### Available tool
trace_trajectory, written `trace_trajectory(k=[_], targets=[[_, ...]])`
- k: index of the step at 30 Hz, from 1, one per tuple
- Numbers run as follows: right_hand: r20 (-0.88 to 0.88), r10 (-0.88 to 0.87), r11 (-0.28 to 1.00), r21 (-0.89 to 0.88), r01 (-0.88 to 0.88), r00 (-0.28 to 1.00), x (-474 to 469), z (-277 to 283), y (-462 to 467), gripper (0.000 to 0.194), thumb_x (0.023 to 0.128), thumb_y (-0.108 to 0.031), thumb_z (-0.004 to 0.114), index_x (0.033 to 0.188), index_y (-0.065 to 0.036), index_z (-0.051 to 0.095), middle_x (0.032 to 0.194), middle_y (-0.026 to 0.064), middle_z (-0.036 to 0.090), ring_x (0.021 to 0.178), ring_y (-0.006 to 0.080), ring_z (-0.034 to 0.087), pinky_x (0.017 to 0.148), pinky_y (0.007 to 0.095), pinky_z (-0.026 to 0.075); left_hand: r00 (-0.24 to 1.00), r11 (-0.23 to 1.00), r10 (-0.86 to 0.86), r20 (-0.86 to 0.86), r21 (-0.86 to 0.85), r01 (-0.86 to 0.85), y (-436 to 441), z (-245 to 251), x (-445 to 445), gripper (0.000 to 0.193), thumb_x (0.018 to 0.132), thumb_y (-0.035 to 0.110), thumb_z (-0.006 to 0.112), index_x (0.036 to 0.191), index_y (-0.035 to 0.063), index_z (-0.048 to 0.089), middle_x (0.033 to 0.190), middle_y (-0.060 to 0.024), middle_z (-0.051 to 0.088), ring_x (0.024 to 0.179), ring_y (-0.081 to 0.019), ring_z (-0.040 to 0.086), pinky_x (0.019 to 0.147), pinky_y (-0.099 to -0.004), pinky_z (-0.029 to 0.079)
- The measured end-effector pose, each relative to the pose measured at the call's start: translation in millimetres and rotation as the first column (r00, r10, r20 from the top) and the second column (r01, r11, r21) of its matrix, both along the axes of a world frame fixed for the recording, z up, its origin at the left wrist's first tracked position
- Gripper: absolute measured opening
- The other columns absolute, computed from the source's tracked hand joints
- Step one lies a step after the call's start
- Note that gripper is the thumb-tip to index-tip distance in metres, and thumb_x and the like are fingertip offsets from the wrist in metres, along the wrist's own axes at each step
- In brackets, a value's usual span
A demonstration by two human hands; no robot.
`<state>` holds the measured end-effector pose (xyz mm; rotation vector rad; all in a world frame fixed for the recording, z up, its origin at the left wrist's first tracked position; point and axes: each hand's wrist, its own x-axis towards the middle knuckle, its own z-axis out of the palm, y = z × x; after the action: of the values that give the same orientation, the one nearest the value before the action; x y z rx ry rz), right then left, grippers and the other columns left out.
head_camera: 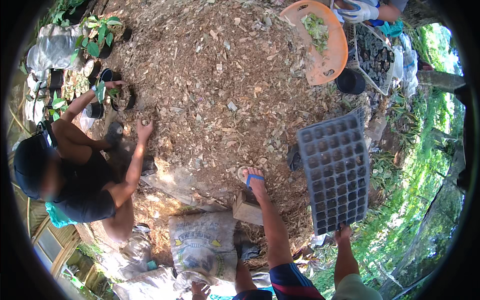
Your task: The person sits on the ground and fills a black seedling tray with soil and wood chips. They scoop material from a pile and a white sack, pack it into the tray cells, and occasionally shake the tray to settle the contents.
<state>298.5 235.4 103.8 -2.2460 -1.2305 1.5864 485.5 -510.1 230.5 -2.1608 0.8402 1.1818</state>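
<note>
My right hand [342, 233] grips the near edge of a black plastic seedling tray [336, 170]. The tray is tilted and held up on my right side, its many square cells facing me. Dark material shows in the cells; how full each one is cannot be told. Low in the view, my left hand [200, 290] has its fingers spread beside the gathered end of a printed woven sack [204, 243], with nothing visible in it. The sack lies on the ground and bears writing. My sandalled foot [254, 177] rests on the chip-strewn soil just beyond a wooden block [247, 209].
At left a person [86, 176] crouches, hands by a potted plant [123, 99]. An orange plastic chair piece [326, 45] holds leafy cuttings [316, 32]. Another person's gloved hand [358, 12] is above a white crate [375, 56] of dark pots. A black pot [350, 81] stands nearby.
</note>
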Motion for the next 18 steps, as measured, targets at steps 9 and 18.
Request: trace_trajectory(k=[9, 18], targets=[[0.169, 0.010, 0.946, -0.320, 0.045, 0.986, -9.4, -121.6, 15.7, 0.027, 0.099, -0.016, 0.067, 0.123, -0.007, 0.060, 0.108, 0.0126, 0.069, 0.098, 0.0254, 0.069, 0.081, 0.0423, 0.059, 0.952, 0.894, 0.306, 0.020, -0.351, -0.280, 21.3, -5.4, -23.5, 0.020, 0.103, 0.031, 0.056, 0.117, 0.0172, 0.064, 0.102, -0.0026, 0.072, 0.088, -0.0189, 0.067, 0.060, -0.0326, 0.054], [0.272, 0.588, 0.738, -0.564, -0.369, 0.762, -150.8, -88.0, -17.5, 0.031, 0.102, -0.027, 0.058, 0.129, -0.013, 0.056, 0.111, 0.0102, 0.068, 0.087, 0.0258, 0.068, 0.082, 0.0438, 0.057, 0.904, 0.769, 0.419, -0.078, -0.499, -0.400, 1.1, -74.2, -72.0, 0.032, 0.103, 0.038, 0.054, 0.130, 0.0218, 0.052, 0.113, -0.0038, 0.061, 0.096, -0.0201, 0.061, 0.075, -0.0404, 0.053]])
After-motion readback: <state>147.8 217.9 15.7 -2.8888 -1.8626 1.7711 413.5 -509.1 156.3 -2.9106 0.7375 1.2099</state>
